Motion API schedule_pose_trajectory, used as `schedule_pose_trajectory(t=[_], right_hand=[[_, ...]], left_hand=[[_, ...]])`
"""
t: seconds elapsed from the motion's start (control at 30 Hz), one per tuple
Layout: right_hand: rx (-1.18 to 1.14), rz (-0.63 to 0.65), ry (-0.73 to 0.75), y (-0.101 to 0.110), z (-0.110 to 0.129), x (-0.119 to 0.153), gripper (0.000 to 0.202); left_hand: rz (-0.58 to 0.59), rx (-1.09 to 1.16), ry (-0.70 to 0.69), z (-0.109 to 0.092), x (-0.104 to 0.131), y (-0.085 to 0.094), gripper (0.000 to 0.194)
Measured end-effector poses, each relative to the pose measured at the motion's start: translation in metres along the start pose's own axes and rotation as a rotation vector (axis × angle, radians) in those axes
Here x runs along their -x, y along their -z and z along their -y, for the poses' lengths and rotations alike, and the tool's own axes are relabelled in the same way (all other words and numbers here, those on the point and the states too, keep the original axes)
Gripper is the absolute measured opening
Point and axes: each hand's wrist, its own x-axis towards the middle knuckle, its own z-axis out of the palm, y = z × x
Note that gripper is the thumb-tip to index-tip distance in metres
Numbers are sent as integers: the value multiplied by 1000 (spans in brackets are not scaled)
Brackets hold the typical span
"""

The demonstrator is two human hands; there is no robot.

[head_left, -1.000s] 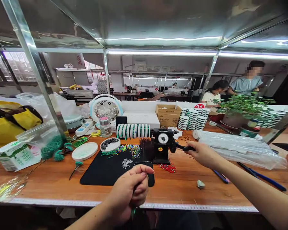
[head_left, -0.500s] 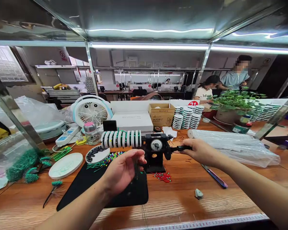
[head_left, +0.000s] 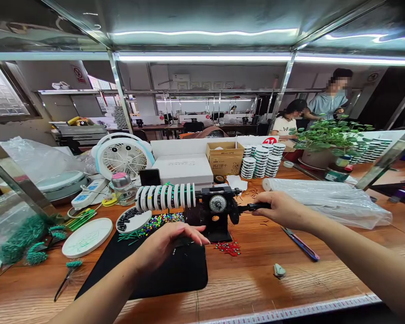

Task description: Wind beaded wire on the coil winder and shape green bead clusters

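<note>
My right hand (head_left: 281,209) is shut on the crank handle of a black hand winder (head_left: 218,212) with a round dial, standing on the wooden table (head_left: 256,279). A row of white spools (head_left: 165,196) with green thread sits on the winder's shaft, to its left. My left hand (head_left: 165,245) hovers palm down over a black mat (head_left: 175,275), fingers stretched toward the winder's base, above thin dark strands. Whether it pinches them is hidden. Coloured beads (head_left: 158,221) lie on the mat's far edge, and red beads (head_left: 227,248) lie beside the winder.
A dish of dark beads (head_left: 131,219), a white lid (head_left: 87,231) and green tufts (head_left: 23,234) lie left. A fan (head_left: 123,157), boxes (head_left: 225,158), spool stacks (head_left: 263,161), a plastic roll (head_left: 327,200) and a plant (head_left: 327,137) stand behind. A blue tool (head_left: 302,245) lies right. Two people are beyond.
My left hand has moved from the table's near edge forward to the winder and its pinched fingers have stretched out flat. My right hand stays on the crank. The camera has moved closer.
</note>
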Motion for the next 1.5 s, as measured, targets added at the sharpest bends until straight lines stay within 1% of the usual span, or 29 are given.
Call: schedule_pose_trajectory(t=[0.1, 0.2, 0.23, 0.27, 0.3, 0.4, 0.43, 0.47, 0.53, 0.57, 0.6, 0.63, 0.7, 0.77, 0.83, 0.93, 1.03, 1.1, 1.23, 1.4, 1.43, 1.5], right_hand=[[-29, -9, 16, -1, 0, 1, 18], [-27, -13, 10, 0, 1, 2, 19], [-24, -13, 5, 0, 1, 2, 19], [-20, -14, 0, 0, 2, 2, 18], [-14, -17, -3, 1, 2, 2, 18], [4, -29, -4, 1, 3, 2, 18], [8, -29, -2, 0, 3, 2, 18], [12, -29, 0, 0, 3, 2, 18], [17, -28, 6, -1, 2, 2, 18], [18, -31, 9, -1, 1, 2, 17], [17, -36, 10, -1, 1, 2, 17], [14, -40, 10, -2, 1, 2, 17], [7, -46, 17, -2, 1, 2, 17], [11, -50, 25, -2, 0, 3, 17], [24, -61, 26, -3, 0, 4, 17], [49, -90, 17, -5, -1, 4, 18], [58, -135, 14, -8, -2, 2, 19], [47, -149, 18, -10, -4, 0, 19], [48, -160, 29, -10, -5, -3, 18], [37, -163, 49, -6, -2, -4, 20], [36, -162, 50, -6, -1, -4, 20], [36, -159, 48, -5, 0, -4, 20]], left_hand=[[23, -78, -61, -3, 5, 2, 47], [53, -249, -96, -7, 10, 3, 42], [64, -270, -97, -8, 11, 3, 40], [70, -249, -96, -9, 12, 2, 39], [68, -181, -92, -9, 12, 1, 41], [73, 143, -41, -10, 14, -3, 48], [83, 192, -29, -10, 15, -3, 49], [89, 184, -31, -11, 15, -4, 48], [87, 54, -45, -13, 16, -3, 45], [77, -1, -41, -13, 16, -3, 44], [71, -9, -20, -13, 17, -3, 43], [69, 38, 15, -13, 17, -3, 44], [78, 210, 70, -9, 18, -4, 48], [97, 348, 71, -5, 19, -6, 50], [102, 416, 82, 0, 19, -7, 51], [38, 471, 135, 5, 16, -7, 49], [-46, 491, 147, 9, 11, -4, 48], [-64, 497, 145, 11, 6, -2, 47], [-31, 473, 163, 12, -4, 1, 50], [-62, 205, 135, 11, -10, 5, 49], [-62, 183, 136, 12, -10, 5, 50], [-48, 223, 164, 13, -11, 7, 53]])
